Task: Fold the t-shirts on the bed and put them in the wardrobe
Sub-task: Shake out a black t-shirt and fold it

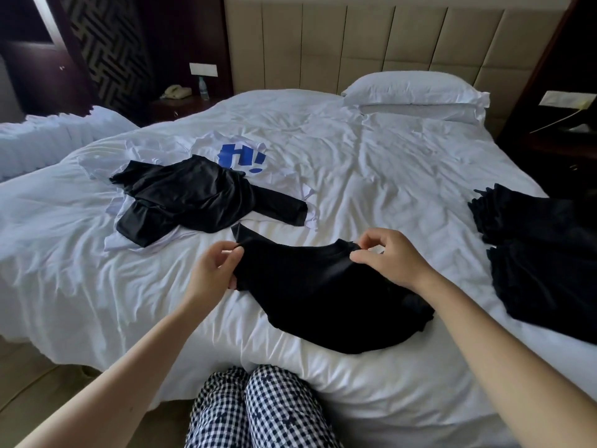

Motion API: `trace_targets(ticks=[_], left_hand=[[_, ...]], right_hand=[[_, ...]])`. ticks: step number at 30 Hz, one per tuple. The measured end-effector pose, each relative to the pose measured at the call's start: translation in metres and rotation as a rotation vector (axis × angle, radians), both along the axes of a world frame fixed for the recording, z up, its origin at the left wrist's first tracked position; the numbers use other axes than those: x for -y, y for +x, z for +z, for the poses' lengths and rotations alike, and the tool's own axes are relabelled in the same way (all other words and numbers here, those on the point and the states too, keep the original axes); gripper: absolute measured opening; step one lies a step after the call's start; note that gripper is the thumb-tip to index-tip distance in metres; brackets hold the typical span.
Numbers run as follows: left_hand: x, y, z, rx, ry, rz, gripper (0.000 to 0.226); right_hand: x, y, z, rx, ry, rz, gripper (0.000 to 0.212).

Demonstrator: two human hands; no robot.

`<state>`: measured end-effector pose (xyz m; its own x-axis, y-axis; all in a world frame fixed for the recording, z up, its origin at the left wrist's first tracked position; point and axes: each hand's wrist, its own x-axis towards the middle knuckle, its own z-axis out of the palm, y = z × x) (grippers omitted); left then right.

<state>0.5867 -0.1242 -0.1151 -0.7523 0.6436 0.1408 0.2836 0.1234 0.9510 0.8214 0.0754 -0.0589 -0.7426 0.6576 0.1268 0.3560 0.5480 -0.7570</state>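
Pinching the top edge of a black t-shirt [323, 302] at two spots, the person stands at the near edge of the bed [371, 150] with both bare arms reached out over the white cover. The left hand [214, 270] grasps the cloth at the shirt's nine o'clock edge, thumb and fingers closed on a fold. The right hand [387, 257] nips the edge at about one o'clock of the shirt, thumb and forefinger together on the fabric, the other fingers curled above it. The shirt lies near the middle of the view, its lower part spread on the cover toward five o'clock. At ten o'clock from it a second black top [193, 195] lies crumpled, one sleeve stretched toward three o'clock, on top of a white t-shirt [245, 156] with a blue print. At three o'clock, by the bed's side edge, lies a dark pile of garments [542, 253]; how many pieces it holds I cannot tell. A white pillow [416, 92] rests at one o'clock against the padded headboard [387, 40]. At eleven o'clock a dark nightstand [181, 108] carries a telephone [176, 91] and a small bottle [202, 87]. At six o'clock checked trousers [258, 409] show against the bed's near edge.
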Motion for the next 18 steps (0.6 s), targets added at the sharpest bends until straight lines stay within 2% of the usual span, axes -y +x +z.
trace_targets(ticks=[3, 9, 15, 18], left_hand=[[-0.01, 0.003, 0.036, -0.072, 0.16, 0.003, 0.011], [-0.024, 0.018, 0.094, -0.175, 0.279, -0.056, 0.011], [-0.034, 0.042, 0.141, -0.196, 0.317, -0.139, 0.006], [-0.039, 0.055, 0.162, -0.143, 0.197, -0.252, 0.005]], right_hand=[[0.001, 0.004, 0.03, -0.142, -0.105, 0.041, 0.027], [-0.005, 0.018, 0.08, -0.179, -0.021, 0.02, 0.027], [-0.014, 0.053, 0.116, -0.013, 0.091, -0.113, 0.016], [-0.012, 0.066, 0.118, 0.058, 0.006, -0.174, 0.016]])
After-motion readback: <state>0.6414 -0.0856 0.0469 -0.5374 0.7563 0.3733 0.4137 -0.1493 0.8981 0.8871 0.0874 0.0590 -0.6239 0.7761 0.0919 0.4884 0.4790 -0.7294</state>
